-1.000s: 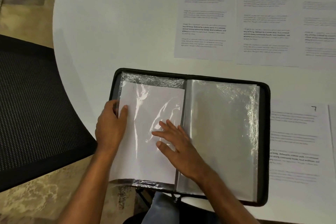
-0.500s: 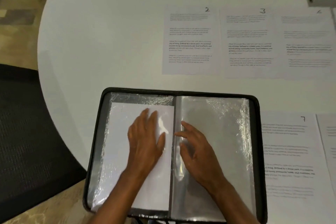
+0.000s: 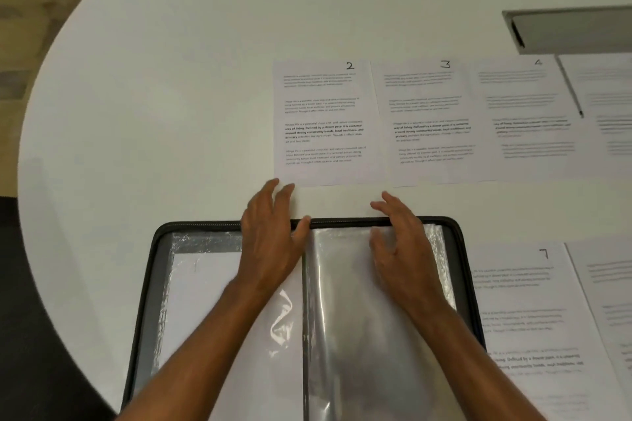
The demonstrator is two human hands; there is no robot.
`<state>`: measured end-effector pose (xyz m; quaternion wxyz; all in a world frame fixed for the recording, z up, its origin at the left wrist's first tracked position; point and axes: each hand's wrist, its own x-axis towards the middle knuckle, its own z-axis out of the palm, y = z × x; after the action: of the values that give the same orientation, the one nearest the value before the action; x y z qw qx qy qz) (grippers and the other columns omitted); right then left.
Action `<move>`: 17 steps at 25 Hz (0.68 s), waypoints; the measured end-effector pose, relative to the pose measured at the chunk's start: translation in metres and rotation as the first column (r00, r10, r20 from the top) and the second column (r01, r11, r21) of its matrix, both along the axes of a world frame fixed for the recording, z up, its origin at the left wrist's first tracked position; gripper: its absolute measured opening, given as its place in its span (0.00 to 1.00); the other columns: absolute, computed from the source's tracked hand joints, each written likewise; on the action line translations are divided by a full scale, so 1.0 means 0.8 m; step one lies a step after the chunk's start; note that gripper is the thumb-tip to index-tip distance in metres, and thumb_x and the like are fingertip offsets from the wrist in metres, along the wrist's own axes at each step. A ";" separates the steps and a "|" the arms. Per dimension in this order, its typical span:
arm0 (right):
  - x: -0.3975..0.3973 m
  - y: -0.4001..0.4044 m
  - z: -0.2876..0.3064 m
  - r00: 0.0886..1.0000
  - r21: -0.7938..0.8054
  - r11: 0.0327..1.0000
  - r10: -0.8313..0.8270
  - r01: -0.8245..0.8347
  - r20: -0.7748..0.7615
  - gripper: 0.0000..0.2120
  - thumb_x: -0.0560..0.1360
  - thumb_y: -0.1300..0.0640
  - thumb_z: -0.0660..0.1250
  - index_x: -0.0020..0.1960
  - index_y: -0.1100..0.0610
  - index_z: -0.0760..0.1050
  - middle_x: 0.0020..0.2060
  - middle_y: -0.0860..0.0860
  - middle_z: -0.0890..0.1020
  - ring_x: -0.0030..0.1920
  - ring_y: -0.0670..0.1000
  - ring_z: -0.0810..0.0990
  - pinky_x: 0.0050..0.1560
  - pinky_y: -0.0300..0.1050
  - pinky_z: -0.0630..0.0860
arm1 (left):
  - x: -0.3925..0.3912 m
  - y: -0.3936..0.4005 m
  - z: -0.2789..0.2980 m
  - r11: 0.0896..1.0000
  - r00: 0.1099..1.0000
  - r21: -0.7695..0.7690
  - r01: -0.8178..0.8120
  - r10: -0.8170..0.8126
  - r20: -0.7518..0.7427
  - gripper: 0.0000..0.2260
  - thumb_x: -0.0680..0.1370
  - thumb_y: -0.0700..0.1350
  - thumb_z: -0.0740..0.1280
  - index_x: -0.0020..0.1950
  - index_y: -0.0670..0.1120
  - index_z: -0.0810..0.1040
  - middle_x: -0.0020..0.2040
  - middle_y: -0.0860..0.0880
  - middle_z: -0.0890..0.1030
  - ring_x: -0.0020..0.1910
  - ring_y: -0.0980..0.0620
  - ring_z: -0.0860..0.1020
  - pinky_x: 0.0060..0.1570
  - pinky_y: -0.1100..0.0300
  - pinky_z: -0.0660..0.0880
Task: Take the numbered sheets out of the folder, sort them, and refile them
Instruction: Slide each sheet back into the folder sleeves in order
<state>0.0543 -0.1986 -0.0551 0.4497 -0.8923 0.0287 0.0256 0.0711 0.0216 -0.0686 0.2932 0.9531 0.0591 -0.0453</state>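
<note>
The open folder (image 3: 458,239) lies at the near edge of the white table (image 3: 154,96), its left sleeve holding one white sheet (image 3: 205,301) and its right sleeve (image 3: 342,318) looking empty. Both hands reach past its top edge with fingers spread and relaxed, gripping nothing: the left hand (image 3: 273,232) almost touches the near corner of sheet 2 (image 3: 325,120), and the right hand (image 3: 400,236) hovers over the top of the right sleeve. Sheet 3 (image 3: 427,120) and sheet 4 (image 3: 523,120) lie in a row beside sheet 2, sheet 7 (image 3: 519,301) to the folder's right. Picking up sheet 2 from one corner could drag sheet 3 askew where the edges meet, and the crinkled plastic may catch a page being slid in. The number on the filed sheet is too faint to read; the right-hand sheets, a grey panel (image 3: 574,31) and a pen (image 3: 569,89) are cut off or blurred.
</note>
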 end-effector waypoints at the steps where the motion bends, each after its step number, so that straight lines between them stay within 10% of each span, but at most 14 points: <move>1: 0.017 0.002 -0.002 1.000 -0.032 0.999 -0.011 0.011 0.006 0.20 0.82 0.57 0.66 0.73 0.47 0.72 0.77 0.41 0.67 0.79 0.43 0.62 0.77 0.50 0.66 | 0.017 0.003 -0.001 1.000 1.000 0.013 -0.013 0.013 -0.014 0.29 0.82 0.53 0.67 0.80 0.47 0.64 0.82 0.44 0.60 0.80 0.44 0.58 0.78 0.46 0.56; 9: 0.122 0.037 -0.023 0.987 -0.389 0.909 0.116 -0.151 -0.111 0.39 0.83 0.41 0.62 0.85 0.56 0.47 0.84 0.52 0.47 0.84 0.51 0.42 0.82 0.48 0.42 | 0.093 0.009 -0.021 0.990 0.990 0.126 -0.065 0.080 -0.113 0.37 0.83 0.60 0.61 0.84 0.40 0.52 0.84 0.40 0.52 0.83 0.40 0.51 0.81 0.45 0.50; 17: 0.129 0.063 -0.061 0.987 -0.512 0.844 0.139 -0.159 -0.078 0.40 0.83 0.33 0.48 0.85 0.59 0.45 0.84 0.56 0.46 0.84 0.53 0.42 0.83 0.52 0.42 | 0.102 -0.002 -0.017 0.989 0.980 0.140 -0.036 0.063 -0.190 0.40 0.83 0.67 0.52 0.85 0.42 0.46 0.85 0.45 0.44 0.84 0.45 0.42 0.82 0.42 0.42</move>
<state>0.1575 -0.1484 -0.1042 0.1899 -0.9790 -0.0265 0.0686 0.1526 0.0199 -0.0820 0.2213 0.9602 0.1142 -0.1264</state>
